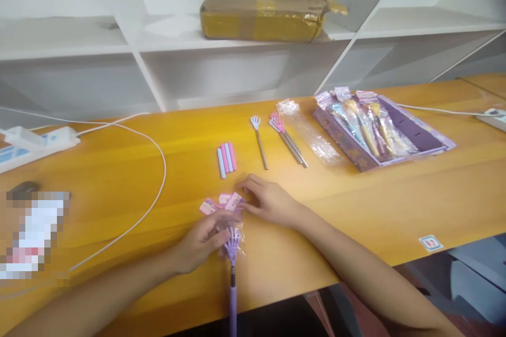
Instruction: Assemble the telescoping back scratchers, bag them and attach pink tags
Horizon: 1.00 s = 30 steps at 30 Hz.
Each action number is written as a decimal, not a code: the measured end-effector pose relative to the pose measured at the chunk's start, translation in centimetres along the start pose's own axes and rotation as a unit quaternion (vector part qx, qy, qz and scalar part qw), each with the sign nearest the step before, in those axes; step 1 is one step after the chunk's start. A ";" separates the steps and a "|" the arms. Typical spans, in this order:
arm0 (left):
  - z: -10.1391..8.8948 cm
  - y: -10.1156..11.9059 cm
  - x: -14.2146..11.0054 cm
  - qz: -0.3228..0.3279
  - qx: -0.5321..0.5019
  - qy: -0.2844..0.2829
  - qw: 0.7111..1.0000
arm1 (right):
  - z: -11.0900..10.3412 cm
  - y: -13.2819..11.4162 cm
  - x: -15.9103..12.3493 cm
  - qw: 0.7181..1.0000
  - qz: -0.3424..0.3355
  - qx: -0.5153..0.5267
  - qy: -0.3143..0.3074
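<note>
My left hand point(201, 239) is closed at the head of a purple back scratcher point(233, 245), thumb against its claw-shaped end. The scratcher's purple handle runs down past the front table edge, and clear plastic film shows around it. Just beyond the fingers lie several pink-and-white cards point(233, 201). My right hand point(271, 200) is beside these cards, fingers curved and apart from the thumb; its thumb tip is close to a card, and whether it touches cannot be made out.
Pink and blue handle sleeves point(226, 159) lie beyond my hands. A pale blue back scratcher point(260, 142) and several others point(290, 139) lie right of them, near clear wrappers point(320, 142). A purple box point(427, 150) holds bagged scratchers. A cable point(164, 168) curves left from a power strip point(59, 139).
</note>
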State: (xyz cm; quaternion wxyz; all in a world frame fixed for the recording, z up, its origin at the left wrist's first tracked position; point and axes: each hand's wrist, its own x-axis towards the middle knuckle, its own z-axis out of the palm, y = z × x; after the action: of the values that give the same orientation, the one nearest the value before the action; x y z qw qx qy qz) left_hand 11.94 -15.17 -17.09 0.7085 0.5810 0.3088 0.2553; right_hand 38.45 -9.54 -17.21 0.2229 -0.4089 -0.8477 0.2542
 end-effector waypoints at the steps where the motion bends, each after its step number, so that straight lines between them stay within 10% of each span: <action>1: -0.2 0.2 0.1 0.035 0.038 0.030 0.998 | 0.0 -0.1 -0.1 1.000 0.002 -0.012 -0.014; 8: -1.3 -0.4 0.7 0.097 0.054 0.150 0.982 | 0.2 0.1 -0.1 0.999 -0.004 -0.015 -0.044; 24: -1.6 -0.3 0.9 0.021 0.049 0.146 0.988 | 0.0 0.6 0.3 0.993 0.043 0.113 -0.017; 30: -1.7 -0.8 1.3 0.108 0.049 0.127 0.985 | 0.2 0.4 0.4 0.971 0.095 0.218 -0.001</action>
State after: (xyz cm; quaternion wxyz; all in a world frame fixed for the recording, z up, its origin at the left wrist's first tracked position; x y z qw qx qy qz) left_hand 11.58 -13.33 -18.27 0.6025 0.6080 0.3433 0.3867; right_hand 38.38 -9.08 -17.57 0.2810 -0.4288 -0.7296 0.4526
